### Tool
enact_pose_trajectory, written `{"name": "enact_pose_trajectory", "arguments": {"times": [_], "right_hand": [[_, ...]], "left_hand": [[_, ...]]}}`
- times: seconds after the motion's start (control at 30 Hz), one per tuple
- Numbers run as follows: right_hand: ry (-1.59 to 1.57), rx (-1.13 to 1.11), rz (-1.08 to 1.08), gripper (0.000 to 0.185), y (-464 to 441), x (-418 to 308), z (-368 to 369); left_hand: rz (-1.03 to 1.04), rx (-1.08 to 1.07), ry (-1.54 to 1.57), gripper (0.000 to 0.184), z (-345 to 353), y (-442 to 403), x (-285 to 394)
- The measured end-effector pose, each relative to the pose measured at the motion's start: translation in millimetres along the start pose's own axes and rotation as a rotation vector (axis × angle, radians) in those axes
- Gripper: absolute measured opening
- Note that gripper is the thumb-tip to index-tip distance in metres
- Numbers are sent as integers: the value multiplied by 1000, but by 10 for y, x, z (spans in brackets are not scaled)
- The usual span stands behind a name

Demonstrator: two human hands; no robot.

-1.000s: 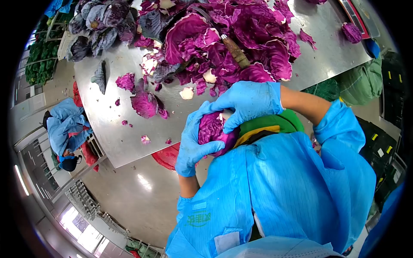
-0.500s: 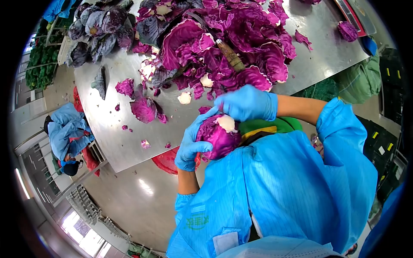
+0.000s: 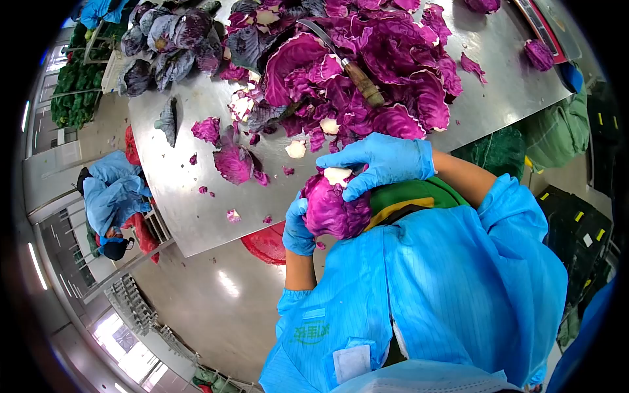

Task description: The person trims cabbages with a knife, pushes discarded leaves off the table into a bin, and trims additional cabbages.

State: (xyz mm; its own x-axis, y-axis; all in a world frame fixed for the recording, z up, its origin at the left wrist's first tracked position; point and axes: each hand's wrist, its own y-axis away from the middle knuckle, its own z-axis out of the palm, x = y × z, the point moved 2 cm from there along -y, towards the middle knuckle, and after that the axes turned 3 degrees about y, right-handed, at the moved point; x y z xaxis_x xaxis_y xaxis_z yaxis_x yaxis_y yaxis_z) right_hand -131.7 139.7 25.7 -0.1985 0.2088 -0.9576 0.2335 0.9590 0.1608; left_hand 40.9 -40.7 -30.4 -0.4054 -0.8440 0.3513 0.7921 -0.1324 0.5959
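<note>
Between my two blue-gloved hands is a red cabbage head (image 3: 337,213), held close to my chest with its white cut stem end up. My left hand (image 3: 299,226) grips it from the left side, with part of the fingers hidden behind it. My right hand (image 3: 386,162) closes over the top, thumb and fingers on either side of the pale stem. Beyond my hands a curved knife (image 3: 363,85) with a wooden handle lies on a heap of purple cabbage leaves (image 3: 406,52). White stem slices (image 3: 295,149) lie at the near side of the heap.
The metal table (image 3: 177,209) carries untrimmed dark cabbages (image 3: 173,39) at the back left and a trimmed cabbage (image 3: 538,55) at the right, near a red-edged scale (image 3: 540,26). A co-worker (image 3: 114,200) is at the far left. Black crates (image 3: 573,229) stand at the right.
My right hand has moved from the far side of the cabbage onto its top, around the stem. The cabbage has turned, its stem end still up. The view has shifted slightly.
</note>
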Motion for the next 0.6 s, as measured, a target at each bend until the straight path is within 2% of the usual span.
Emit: {"name": "enact_pose_trajectory", "arguments": {"times": [0.07,0.1,0.2,0.3,0.33,0.43,0.47,0.6], "right_hand": [[56,-111,75,72,-31,-48,-50],[86,-167,112,71,-41,-68,-68],[-106,-72,-76,62,-3,89,-38],[-42,-106,-152,62,35,71,-62],[31,-93,-184,64,45,82,-47],[80,-162,-70,65,80,-59,-50],[131,-243,-19,72,84,-176,-70],[246,-297,-33,82,122,-238,19]], "left_hand": [[-6,82,-22,77,-30,17,-34],[-1,32,-48,78,-12,20,-39],[32,-112,-175,82,229,29,13],[68,-185,-346,83,315,-9,82],[53,-177,-374,81,377,3,114],[47,-182,-432,80,469,10,155],[37,-177,-412,79,432,-1,135],[4,-174,-477,77,342,5,118]]}}
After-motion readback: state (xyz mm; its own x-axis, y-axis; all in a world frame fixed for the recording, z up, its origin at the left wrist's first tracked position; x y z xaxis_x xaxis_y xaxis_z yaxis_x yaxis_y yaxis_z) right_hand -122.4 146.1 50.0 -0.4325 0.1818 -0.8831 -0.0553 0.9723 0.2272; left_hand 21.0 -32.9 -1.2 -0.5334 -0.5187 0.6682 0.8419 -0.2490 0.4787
